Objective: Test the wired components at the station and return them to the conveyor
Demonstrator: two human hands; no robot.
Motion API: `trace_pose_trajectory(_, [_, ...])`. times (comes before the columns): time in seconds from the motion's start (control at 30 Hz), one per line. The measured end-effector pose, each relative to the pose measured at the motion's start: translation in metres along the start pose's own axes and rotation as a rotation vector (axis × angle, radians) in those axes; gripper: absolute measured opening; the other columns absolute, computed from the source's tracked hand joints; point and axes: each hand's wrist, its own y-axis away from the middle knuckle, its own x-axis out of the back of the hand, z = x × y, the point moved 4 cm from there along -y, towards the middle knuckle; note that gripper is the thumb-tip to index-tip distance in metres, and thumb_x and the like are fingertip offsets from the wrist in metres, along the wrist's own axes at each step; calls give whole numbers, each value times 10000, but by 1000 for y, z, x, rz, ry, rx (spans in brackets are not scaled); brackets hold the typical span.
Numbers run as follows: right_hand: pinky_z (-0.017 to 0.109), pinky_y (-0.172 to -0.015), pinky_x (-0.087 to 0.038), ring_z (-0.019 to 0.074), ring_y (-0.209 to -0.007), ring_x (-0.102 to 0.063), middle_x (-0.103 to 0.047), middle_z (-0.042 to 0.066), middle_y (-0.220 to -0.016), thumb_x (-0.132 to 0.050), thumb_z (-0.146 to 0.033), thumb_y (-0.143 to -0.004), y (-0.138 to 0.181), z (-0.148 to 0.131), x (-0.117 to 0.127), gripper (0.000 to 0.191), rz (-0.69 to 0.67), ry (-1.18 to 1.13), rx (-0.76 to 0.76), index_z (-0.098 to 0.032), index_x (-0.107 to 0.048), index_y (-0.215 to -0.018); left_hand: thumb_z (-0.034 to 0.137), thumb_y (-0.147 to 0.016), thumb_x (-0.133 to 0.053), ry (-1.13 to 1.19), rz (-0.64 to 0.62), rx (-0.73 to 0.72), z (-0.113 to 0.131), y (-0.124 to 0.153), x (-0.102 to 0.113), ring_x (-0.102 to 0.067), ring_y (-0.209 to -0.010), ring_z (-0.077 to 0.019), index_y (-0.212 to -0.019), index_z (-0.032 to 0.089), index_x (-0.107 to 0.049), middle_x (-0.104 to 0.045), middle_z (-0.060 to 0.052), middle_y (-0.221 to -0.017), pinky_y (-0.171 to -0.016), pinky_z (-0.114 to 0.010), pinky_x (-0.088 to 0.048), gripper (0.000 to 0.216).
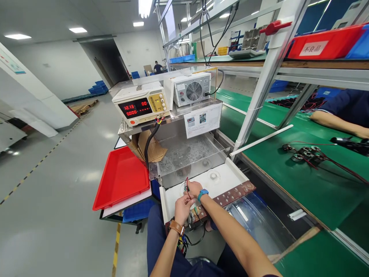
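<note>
My left hand (182,209) and my right hand (193,189) meet over a white tray (227,177) in front of me. Their fingers are pinched together on thin red and black wires (186,184) of a small part that I cannot make out. My left wrist wears a brown strap, my right a blue band. A brown strip with round holes (230,196) lies along the tray's near edge. Black cables (196,240) hang below it over my lap.
A power supply with red digits (141,105) and a fan unit (193,90) stand on a steel box. A red tray (121,177) lies left. On the green conveyor (302,181), small motors with wires (305,153) lie near another person's arm (337,123). Red bin (325,43) on shelf.
</note>
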Motion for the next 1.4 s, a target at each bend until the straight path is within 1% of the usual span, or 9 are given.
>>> trace_pose_trajectory(0.1, [307,-719,-410,275,-923,-638,-696,147,-953,-574,-414,-775,0,0,0,455,3,-4,0,-139,-519,-1133,361,-604,-731,-12,-10,12,-5,3,-2,-652,-716,-199,-738,150,-671,-709,-50,-717,-725,-308,-491,257])
trace_pose_trajectory(0.27, [309,-710,-407,277,-929,-637,-697,138,-949,-574,-431,-770,0,0,1,456,8,-6,-16,-150,-519,-1125,365,-604,-739,-3,-29,32,-7,3,-2,-651,-677,-190,-753,140,-659,-698,-45,-671,-682,-295,-495,281])
trace_pose_trajectory(0.53, [307,-737,-407,272,-966,-626,-689,132,-981,-565,-441,-786,0,-1,2,458,-19,1,-23,-159,-496,-1140,348,-605,-738,16,-71,48,-11,1,-2,-656,-668,-182,-736,141,-658,-702,-40,-656,-665,-278,-492,258])
trace_pose_trajectory(0.7, [301,-751,-405,263,-958,-631,-692,120,-976,-574,-421,-786,1,0,-1,444,10,6,-35,-167,-496,-1141,344,-601,-726,30,-83,60,-15,0,-1,-667,-676,-187,-740,151,-658,-712,-41,-656,-682,-285,-501,247])
trace_pose_trajectory(0.93, [304,-770,-398,272,-980,-628,-695,122,-984,-581,-419,-788,3,-2,1,429,6,-12,-50,-176,-511,-1135,303,-589,-714,35,-78,73,-15,0,0,-671,-669,-191,-731,155,-657,-713,-38,-638,-670,-289,-501,213])
trace_pose_trajectory(1.07, [301,-760,-398,266,-959,-634,-698,121,-960,-565,-412,-795,5,-5,4,412,9,-28,-42,-173,-518,-1128,287,-587,-696,51,-83,72,-15,1,1,-666,-663,-187,-722,160,-644,-713,-35,-642,-662,-285,-493,193])
trace_pose_trajectory(1.3, [303,-717,-411,267,-907,-649,-701,117,-920,-561,-387,-772,5,-7,3,386,54,-1,-24,-167,-529,-1088,278,-571,-666,66,-63,72,-15,3,1,-648,-617,-183,-684,167,-619,-693,-29,-589,-606,-276,-465,166])
trace_pose_trajectory(1.4, [309,-702,-416,274,-887,-655,-702,119,-912,-570,-379,-761,4,-7,-1,389,74,-2,-12,-165,-531,-1084,275,-556,-666,77,-53,68,-15,3,1,-647,-618,-183,-686,166,-622,-693,-29,-589,-617,-281,-470,175])
